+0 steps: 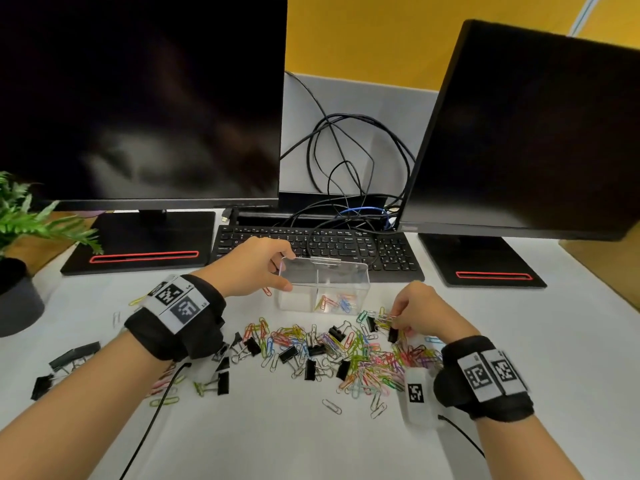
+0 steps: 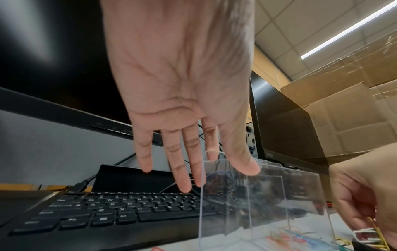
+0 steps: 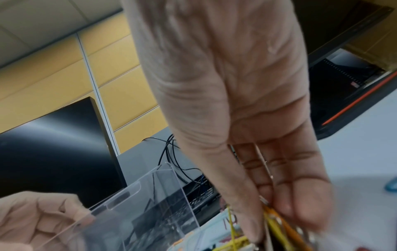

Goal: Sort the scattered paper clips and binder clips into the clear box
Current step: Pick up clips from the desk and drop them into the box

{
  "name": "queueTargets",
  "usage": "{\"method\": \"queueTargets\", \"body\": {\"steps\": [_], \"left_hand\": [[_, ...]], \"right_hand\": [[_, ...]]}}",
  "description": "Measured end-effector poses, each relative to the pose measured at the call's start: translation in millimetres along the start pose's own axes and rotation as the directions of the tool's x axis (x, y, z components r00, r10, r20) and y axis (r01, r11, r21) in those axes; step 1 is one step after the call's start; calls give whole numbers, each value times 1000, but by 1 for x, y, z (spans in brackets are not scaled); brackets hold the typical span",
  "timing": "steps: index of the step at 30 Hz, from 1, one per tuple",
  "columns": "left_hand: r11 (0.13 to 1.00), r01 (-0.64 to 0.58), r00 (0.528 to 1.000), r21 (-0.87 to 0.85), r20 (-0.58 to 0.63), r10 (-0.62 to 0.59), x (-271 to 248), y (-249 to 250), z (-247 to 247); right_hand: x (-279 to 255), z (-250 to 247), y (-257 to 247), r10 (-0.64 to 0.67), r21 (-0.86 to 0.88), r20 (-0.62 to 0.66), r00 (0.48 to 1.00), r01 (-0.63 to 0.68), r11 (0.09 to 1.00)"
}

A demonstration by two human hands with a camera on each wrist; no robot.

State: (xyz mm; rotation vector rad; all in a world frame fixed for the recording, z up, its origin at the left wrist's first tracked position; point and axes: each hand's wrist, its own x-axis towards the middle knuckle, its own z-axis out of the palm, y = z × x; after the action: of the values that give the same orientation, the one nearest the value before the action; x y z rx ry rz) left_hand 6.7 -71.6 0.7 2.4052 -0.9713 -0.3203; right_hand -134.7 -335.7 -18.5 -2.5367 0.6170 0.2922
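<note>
A: The right hand (image 1: 420,311), at the lower right of the middle of the head view, is pinching a small bunch of paper clips (image 1: 382,318) between thumb and fingertips, and a black binder clip (image 1: 393,334) is hanging in the same bunch. The left hand (image 1: 258,266) is gripping the left end of the clear box (image 1: 323,284), thumb on the near wall and fingers over the rim.

B: Where is the box standing?

A: On the white tabletop (image 1: 277,438), just in front of the keyboard (image 1: 315,247), in the centre of the frame. Some coloured clips are already lying in its right compartment; the left one is looking empty.

B: What could go wrong?

A: I think the clips are hooking into each other. If the hand is lifting the bunch, a chain may be dragging along, or the binder clip may be landing in the paper clip compartment.

B: And the box?

A: It is light, so a snagging clip could be tipping it, if the left hand is loosening.
</note>
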Motion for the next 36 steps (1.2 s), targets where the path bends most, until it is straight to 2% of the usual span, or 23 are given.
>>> {"method": "queueTargets", "body": {"steps": [9,15,19,24,29,36], "left_hand": [[1000,7,1000,16,4,-7,-3,4,-2],[1000,22,1000,-13,2,-22,-4,7,-2],[999,27,1000,-21,6,-27,-4,7,-2],[999,26,1000,-23,4,-26,-2,5,-2],[999,24,1000,-35,5,-24,-1,1,0],[999,9,1000,-39,23,-9,1,1,-3]], "right_hand": [[-2,-9,-3,3,115,-176,984,18,993],[-2,-19,-17,30,217,-231,972,22,976],[-7,-31,-22,17,289,-306,952,76,954],[-9,-45,-41,-30,383,-434,901,214,899],[-8,-38,-66,-152,408,-452,879,355,841],[9,-9,-76,-219,303,-397,891,352,885]]}}
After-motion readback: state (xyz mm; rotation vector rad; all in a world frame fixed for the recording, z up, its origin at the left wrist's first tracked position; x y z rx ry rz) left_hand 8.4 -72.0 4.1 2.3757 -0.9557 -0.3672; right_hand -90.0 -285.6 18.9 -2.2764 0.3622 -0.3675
